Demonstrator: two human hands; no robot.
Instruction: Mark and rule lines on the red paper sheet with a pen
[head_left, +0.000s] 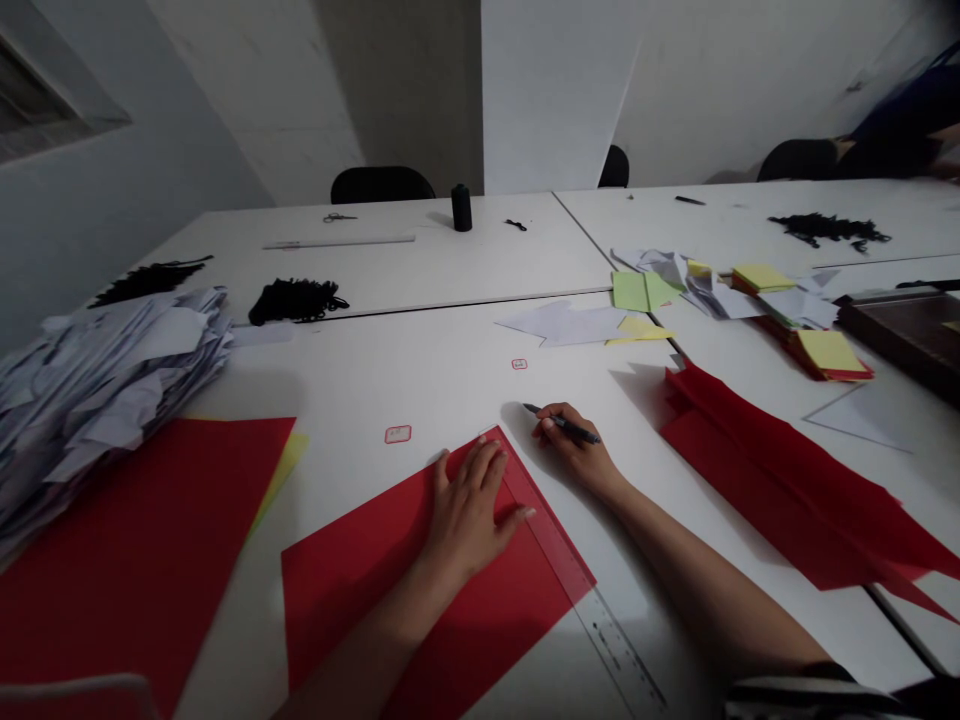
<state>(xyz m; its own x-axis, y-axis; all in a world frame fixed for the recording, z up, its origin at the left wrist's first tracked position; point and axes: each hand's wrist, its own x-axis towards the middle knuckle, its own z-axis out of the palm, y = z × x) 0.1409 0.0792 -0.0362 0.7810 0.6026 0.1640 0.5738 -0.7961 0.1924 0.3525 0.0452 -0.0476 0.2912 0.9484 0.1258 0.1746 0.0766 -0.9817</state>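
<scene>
A sheet of red paper (360,590) lies flat on the white table in front of me. Along its right edge runs a clear plastic ruler (611,640), whose near end sticks out past the sheet. My left hand (472,510) presses down with fingers spread, the fingertips near the sheet's far corner and the thumb on the ruler. A dark pen (566,425) is gripped in my right hand (581,450), just right of that corner. The pen's tip points left and away from me, above or on the bare tabletop; contact cannot be made out.
More red paper (142,530) lies left, beside a heap of white paper (112,390). Folded red sheets (787,490) lie right. Farther off are black cord bundles (296,300), a black thread spool (461,208), scissors (340,217) and yellow paper stacks (829,352). Part of another person shows at far right.
</scene>
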